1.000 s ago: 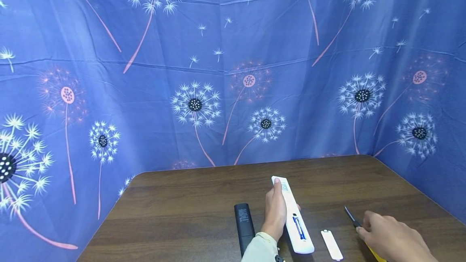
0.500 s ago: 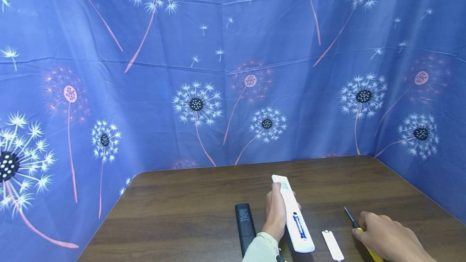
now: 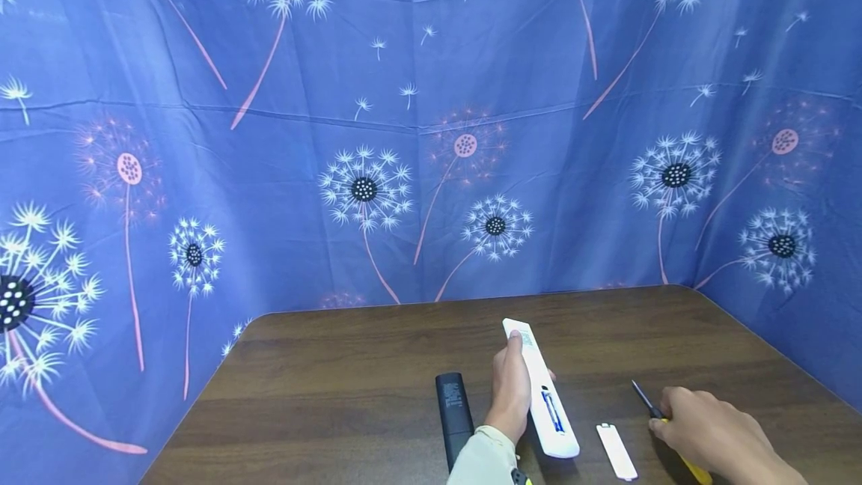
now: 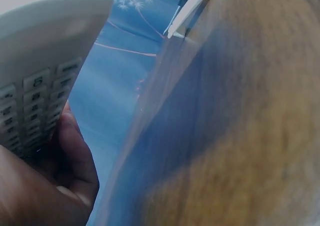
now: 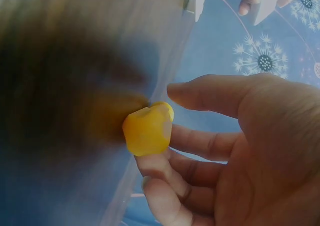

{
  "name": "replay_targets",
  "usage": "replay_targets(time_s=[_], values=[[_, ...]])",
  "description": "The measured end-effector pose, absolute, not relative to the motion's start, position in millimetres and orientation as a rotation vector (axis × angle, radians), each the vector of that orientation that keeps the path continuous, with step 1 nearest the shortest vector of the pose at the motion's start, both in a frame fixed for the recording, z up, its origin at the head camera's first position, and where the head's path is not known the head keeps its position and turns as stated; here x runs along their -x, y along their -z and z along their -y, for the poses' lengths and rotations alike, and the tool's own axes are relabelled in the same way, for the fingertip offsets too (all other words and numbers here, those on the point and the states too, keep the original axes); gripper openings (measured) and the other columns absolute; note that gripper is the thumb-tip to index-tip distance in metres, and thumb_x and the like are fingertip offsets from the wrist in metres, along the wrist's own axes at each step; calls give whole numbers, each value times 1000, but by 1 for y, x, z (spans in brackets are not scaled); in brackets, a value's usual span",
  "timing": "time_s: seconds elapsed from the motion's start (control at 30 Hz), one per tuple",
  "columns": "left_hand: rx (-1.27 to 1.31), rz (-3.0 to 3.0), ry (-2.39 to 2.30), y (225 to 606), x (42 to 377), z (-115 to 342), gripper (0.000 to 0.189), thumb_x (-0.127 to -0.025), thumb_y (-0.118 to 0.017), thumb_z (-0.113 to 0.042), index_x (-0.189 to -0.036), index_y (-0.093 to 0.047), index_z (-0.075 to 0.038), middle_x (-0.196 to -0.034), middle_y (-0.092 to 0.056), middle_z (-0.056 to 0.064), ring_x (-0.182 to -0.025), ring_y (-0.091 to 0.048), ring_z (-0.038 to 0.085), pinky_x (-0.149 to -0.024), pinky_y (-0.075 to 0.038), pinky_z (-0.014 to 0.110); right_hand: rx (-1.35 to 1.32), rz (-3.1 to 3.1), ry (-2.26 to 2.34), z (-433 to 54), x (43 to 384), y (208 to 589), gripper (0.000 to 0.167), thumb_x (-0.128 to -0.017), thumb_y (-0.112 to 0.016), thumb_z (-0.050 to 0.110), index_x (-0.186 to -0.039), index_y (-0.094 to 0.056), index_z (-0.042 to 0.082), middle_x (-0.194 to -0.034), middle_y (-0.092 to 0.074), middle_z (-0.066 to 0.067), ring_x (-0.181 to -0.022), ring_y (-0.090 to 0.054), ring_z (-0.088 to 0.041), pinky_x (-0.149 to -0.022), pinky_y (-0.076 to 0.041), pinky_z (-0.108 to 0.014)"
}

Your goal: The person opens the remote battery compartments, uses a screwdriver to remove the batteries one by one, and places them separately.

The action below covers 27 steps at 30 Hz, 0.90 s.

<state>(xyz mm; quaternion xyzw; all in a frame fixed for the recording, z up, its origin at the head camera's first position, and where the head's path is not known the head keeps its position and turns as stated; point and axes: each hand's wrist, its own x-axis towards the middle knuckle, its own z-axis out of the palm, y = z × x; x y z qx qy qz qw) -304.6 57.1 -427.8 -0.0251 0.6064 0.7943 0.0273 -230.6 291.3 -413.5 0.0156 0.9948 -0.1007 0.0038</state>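
Beside the white remote (image 3: 537, 370), on its left flank, my left hand (image 3: 509, 388) grips it with the thumb on its back, which faces up; number keys show on its underside. A blue battery (image 3: 552, 412) sits in its uncovered slot. To the right of that remote lies a small white cover (image 3: 616, 452), and farther right my right hand (image 3: 710, 425) grasps a screwdriver (image 5: 149, 132), fingers curled about the yellow handle, its dark shaft pointing forward and somewhat toward the remote. Left of the white remote a black remote (image 3: 454, 414) lies on the wooden table (image 3: 323, 395); beyond it hangs a blue dandelion curtain (image 3: 269, 208).
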Motion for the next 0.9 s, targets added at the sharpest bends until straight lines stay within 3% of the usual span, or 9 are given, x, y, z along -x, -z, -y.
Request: replay_targets(time_s=[0.2,0.6,0.9], values=[[46,-1881,-2458,428,306,-57,56,-106,-36,-49,-119,-61,0,-65,-64,11,-67,-69,33,-57,-48,31,-77,-3078,307,-294,231,414,26,-89,-70,32,-77,-58,13,-71,-51,1,-67,-52,-24,-57,-42,-54],[41,-1889,-2423,428,307,-54,56,-105,-35,-51,-123,-60,-4,-69,-64,10,-61,-64,20,-58,-48,31,-77,-3087,301,-292,232,414,26,-87,-72,28,-73,-56,14,-70,-52,-1,-67,-53,-25,-58,-42,-53],[56,-1890,-2452,429,306,-53,55,-105,-36,-51,-112,-63,-4,-65,-63,11,-57,-63,20,-55,-48,31,-39,-3105,305,-292,235,420,22,-86,-73,23,-76,-55,14,-72,-52,-2,-67,-51,-25,-56,-41,-53]])
